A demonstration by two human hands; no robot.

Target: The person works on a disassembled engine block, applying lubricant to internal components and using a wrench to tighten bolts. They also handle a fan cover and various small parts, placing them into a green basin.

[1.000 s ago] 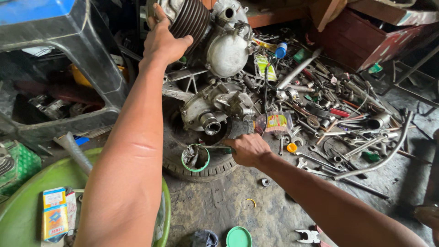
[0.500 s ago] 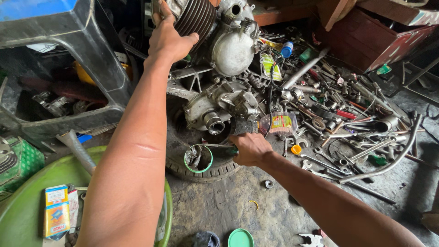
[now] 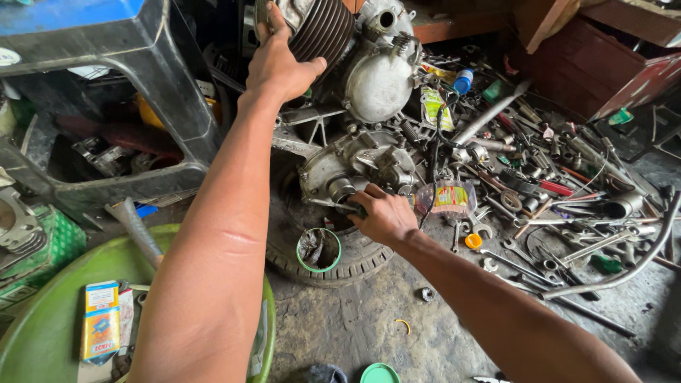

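A grimy motorcycle engine [image 3: 369,78] lies on an old tyre [image 3: 347,266] on the floor. My left hand [image 3: 278,60] grips its finned cylinder [image 3: 323,28] at the top. Lower down, my right hand [image 3: 383,216] is closed around a dark tool pressed against the grey crankcase [image 3: 351,163]; the tool is mostly hidden by my fingers. A small green-rimmed cup [image 3: 318,250] with dark contents sits on the tyre just left of my right hand.
Several spanners, pipes and metal parts [image 3: 539,191] litter the floor at right. A blue plastic stool [image 3: 92,42] stands at left, a green basin [image 3: 50,326] with a small yellow-and-blue box [image 3: 101,319] lower left. A green lid [image 3: 379,374] lies near the bottom edge.
My right hand has shifted slightly up and in toward the crankcase. My left hand keeps its grip on the cylinder. The view has moved closer.
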